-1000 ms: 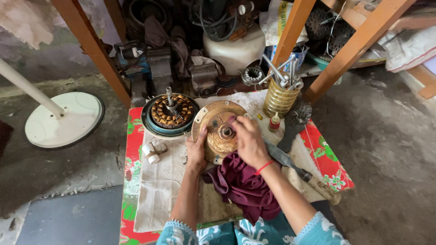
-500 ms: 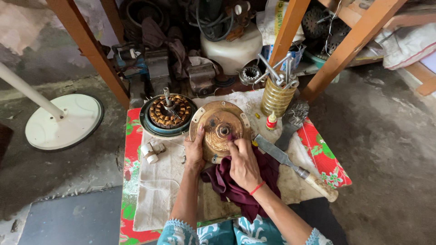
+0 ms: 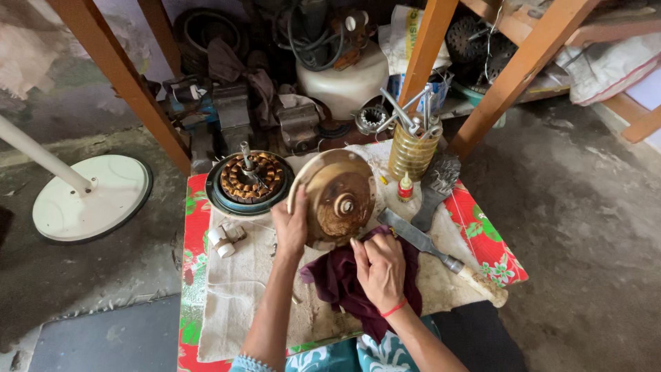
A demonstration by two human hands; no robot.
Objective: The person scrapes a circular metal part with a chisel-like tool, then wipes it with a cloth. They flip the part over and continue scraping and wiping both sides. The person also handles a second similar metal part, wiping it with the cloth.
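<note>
A round, rusty brass-coloured motor cover (image 3: 337,196) was held tilted up on its edge at the middle of a small table (image 3: 492,241), its inner face and central bearing hub turned toward the camera. Its left rim was gripped by the left hand (image 3: 289,227), fingers curled around the edge. Just below the cover, a maroon rag (image 3: 344,282) was clutched by the right hand (image 3: 382,265), fingers closed into the cloth; whether the rag touched the cover's lower rim could not be made out.

A dirty off-white cloth (image 3: 241,289) was spread under these over a red floral table covering. Left of the cover, a wound stator (image 3: 249,179) with copper coils and a shaft was set in a dark round housing. Nearer the left edge lay a small white capacitor (image 3: 222,241). To the right, a flat metal file (image 3: 420,241) with a pale handle was laid diagonally, beside a wire brush (image 3: 434,182), a small red-capped bottle (image 3: 405,186) and a yellow ribbed container (image 3: 411,148) filled with metal tools. A white round fan base (image 3: 93,196) was seen on the floor at left.
</note>
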